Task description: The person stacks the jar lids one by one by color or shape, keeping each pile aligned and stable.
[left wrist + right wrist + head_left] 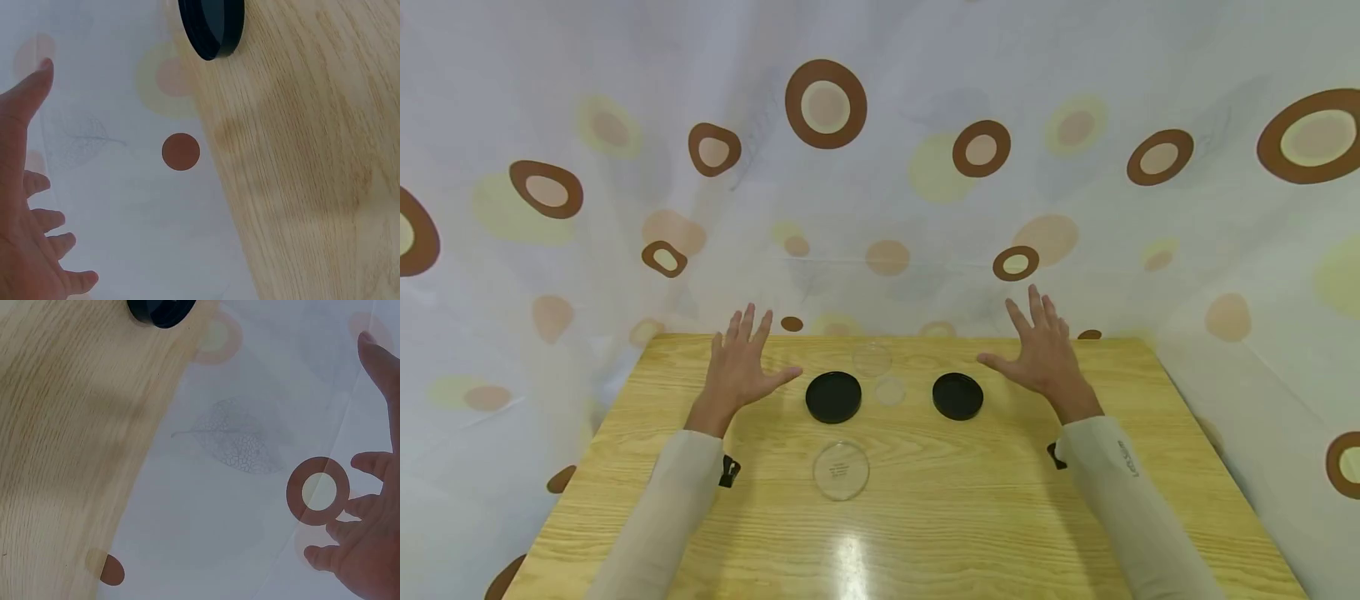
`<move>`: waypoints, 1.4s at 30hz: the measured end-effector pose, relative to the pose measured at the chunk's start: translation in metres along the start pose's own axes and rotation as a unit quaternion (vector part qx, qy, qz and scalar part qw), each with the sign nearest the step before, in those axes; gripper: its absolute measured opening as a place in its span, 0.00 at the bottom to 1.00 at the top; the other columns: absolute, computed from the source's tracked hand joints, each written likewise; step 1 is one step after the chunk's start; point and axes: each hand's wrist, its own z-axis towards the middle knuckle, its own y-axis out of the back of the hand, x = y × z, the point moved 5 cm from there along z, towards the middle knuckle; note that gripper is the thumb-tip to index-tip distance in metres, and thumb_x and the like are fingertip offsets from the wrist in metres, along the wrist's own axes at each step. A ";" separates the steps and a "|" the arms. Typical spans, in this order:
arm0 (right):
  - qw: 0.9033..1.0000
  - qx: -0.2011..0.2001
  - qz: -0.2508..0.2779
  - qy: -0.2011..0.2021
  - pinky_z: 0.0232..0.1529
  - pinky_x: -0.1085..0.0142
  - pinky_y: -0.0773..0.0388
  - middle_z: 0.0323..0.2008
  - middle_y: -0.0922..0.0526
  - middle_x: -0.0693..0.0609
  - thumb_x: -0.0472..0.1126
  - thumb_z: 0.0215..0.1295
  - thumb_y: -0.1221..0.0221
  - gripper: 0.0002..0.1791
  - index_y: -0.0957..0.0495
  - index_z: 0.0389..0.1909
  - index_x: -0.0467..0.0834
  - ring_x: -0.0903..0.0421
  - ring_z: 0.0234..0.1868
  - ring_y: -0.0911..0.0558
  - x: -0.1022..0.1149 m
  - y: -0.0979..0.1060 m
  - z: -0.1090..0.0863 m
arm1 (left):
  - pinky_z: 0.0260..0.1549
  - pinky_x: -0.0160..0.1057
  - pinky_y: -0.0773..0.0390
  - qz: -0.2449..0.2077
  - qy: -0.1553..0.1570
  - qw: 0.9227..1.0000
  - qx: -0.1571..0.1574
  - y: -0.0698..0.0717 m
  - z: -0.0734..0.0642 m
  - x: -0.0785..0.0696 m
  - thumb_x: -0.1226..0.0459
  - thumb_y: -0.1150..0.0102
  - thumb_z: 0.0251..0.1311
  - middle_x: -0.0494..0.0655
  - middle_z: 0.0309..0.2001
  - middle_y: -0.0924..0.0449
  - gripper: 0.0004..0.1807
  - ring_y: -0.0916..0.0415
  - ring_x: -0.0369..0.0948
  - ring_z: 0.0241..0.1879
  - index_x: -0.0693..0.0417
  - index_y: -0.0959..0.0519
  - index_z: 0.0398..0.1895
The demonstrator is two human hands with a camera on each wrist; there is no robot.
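My left hand is spread above the left part of the table, thumb pointing right, holding nothing. My right hand mirrors it on the other side, fingers apart and also without anything in it. Nearest the left thumb lies a round black shallow lid; its raised rim shows in the left wrist view. A second, slightly smaller black lid lies near the right thumb. Between them are two clear round discs, a larger one behind a small one. Closer to me sits a clear disc with printed text.
The wooden table ends at the back against a pale curtain with brown and yellow oval patterns, which also hangs along both sides. A black strap piece shows at the left cuff, and another at the right.
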 end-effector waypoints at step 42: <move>0.992 0.053 0.088 0.067 0.64 0.40 0.36 0.66 0.35 0.37 0.63 0.55 0.37 0.48 0.39 0.68 0.37 0.37 0.66 0.35 0.056 -0.031 -0.015 | 0.62 0.64 0.38 -0.118 -0.046 0.989 0.073 -0.029 -0.040 -0.015 0.47 0.34 0.52 0.62 0.69 0.41 0.49 0.42 0.60 0.68 0.62 0.43 0.71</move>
